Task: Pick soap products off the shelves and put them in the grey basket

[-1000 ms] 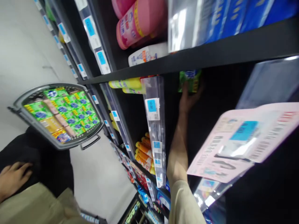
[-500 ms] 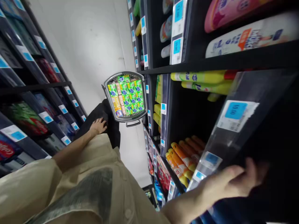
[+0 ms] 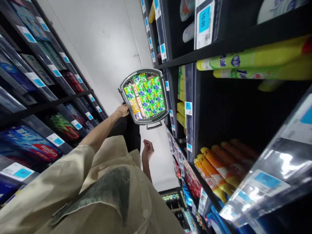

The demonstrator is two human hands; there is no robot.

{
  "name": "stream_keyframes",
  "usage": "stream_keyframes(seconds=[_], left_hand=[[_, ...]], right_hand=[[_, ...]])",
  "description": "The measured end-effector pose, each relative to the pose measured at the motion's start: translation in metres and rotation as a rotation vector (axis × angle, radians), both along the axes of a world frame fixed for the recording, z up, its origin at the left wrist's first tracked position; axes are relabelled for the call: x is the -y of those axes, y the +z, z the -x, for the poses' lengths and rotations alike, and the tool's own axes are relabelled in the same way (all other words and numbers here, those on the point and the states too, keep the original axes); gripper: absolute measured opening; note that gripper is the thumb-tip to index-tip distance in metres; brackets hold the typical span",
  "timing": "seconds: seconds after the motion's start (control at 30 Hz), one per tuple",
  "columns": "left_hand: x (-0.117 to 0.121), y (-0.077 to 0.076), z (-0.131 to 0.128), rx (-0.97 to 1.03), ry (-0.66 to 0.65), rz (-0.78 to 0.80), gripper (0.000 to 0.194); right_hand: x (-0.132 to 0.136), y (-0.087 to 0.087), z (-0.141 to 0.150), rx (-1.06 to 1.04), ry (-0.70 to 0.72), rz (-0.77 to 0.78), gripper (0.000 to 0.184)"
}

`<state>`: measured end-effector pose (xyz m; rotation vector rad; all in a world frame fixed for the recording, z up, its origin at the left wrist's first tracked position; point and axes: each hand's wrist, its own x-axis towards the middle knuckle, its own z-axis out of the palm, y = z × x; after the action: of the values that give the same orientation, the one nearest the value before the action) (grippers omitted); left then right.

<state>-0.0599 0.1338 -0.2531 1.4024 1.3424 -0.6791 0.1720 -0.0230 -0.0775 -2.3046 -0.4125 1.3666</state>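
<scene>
The shopping basket (image 3: 156,123), grey-rimmed, sits on the floor ahead of my knees. Packed in it are several green packets (image 3: 149,97) with blue labels, pink packets (image 3: 137,96) and a yellow one (image 3: 133,104). My left hand (image 3: 122,110) is over my dark-trousered knee, close against the basket's left rim; its fingertips are hidden. Below the basket's near handle (image 3: 154,125), my right hand (image 3: 147,150) hangs in the aisle, fingers loosely bent and apart, with nothing visible in it.
On the right, the shelf holds yellow bottles (image 3: 246,60) above orange bottles (image 3: 216,172). Its clear price strip (image 3: 270,162) juts toward me. The left shelf carries toothpaste boxes (image 3: 31,141). White floor (image 3: 97,35) runs between the shelves.
My right hand has come away from the right shelf to the middle of the aisle. My left hand has moved forward from my thigh to beside the basket rim. The view has shifted.
</scene>
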Motion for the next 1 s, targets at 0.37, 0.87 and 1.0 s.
stream_keyframes(seconds=[0.37, 0.87, 1.0], left_hand=[[-0.107, -0.062, 0.018, -0.063, 0.08, -0.221, 0.088], [-0.083, -0.082, 0.008, -0.124, 0.184, -0.292, 0.078], [-0.085, -0.076, 0.014, -0.109, 0.189, -0.31, 0.066]], right_hand=[[0.032, -0.063, 0.01, -0.202, -0.274, 0.255, 0.04], [0.045, -0.083, 0.03, -0.305, -0.315, 0.396, 0.043], [0.036, -0.084, 0.034, -0.297, -0.331, 0.349, 0.044]])
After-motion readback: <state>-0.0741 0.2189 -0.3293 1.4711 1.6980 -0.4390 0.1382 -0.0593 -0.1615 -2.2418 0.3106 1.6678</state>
